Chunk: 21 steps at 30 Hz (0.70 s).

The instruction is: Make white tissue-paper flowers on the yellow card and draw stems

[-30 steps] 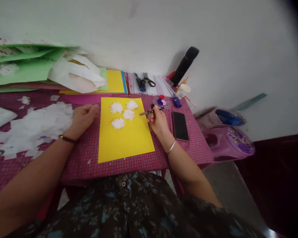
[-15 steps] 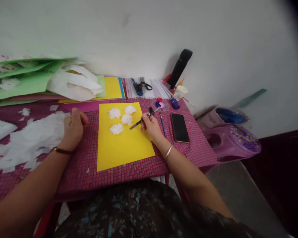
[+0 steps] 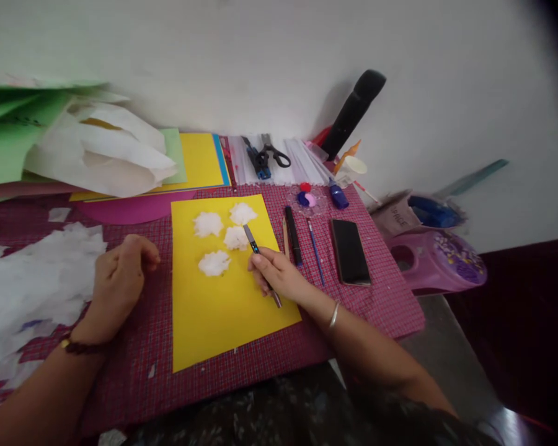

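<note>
My right hand (image 3: pixel 279 272) grips a slim dark pen (image 3: pixel 250 236) with a grey end over a yellow sheet (image 3: pixel 209 328). The pen slants, its grey end near the white paper puffs, and its other end shows below my palm. Several puffs lie on the upper part of the sheet, among them a white puff (image 3: pixel 214 263) at the lower left of the group. My left hand (image 3: pixel 121 272) rests on the tablecloth left of the sheet, its fingers curled in and nothing visible in them. It lies beside a heap of white paper pieces (image 3: pixel 37 272).
Right of the sheet lie a black marker (image 3: pixel 293 235), a pencil (image 3: pixel 286 235), a blue paintbrush (image 3: pixel 315 251) and a phone (image 3: pixel 351 253). A paint palette (image 3: pixel 317 203), a blue bottle (image 3: pixel 338 196) and scissors (image 3: pixel 274 152) are further back. Folded papers (image 3: pixel 102 155) lie back left.
My right hand has moved down the sheet and turned the pen, whose near end now points up and away. My view has shifted closer. My left hand stays curled beside the sheet.
</note>
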Each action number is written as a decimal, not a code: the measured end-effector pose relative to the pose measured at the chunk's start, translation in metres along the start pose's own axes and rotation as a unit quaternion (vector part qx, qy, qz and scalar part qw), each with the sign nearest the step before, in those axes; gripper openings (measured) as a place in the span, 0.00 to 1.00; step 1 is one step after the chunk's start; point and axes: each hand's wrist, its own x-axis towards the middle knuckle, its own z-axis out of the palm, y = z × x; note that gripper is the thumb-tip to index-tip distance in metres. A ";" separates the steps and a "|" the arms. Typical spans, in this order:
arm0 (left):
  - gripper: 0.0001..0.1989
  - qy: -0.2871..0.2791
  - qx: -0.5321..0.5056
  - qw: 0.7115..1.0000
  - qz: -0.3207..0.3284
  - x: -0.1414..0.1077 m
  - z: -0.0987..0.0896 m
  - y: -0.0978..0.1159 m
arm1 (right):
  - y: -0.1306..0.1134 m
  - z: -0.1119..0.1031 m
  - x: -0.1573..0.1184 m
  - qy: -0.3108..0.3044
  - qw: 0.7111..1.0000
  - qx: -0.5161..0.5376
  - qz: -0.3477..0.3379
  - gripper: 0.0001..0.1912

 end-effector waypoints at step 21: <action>0.22 -0.304 0.223 0.864 0.332 -0.043 0.026 0.046 | -0.032 -0.006 -0.025 -0.166 0.974 0.152 0.018 0.16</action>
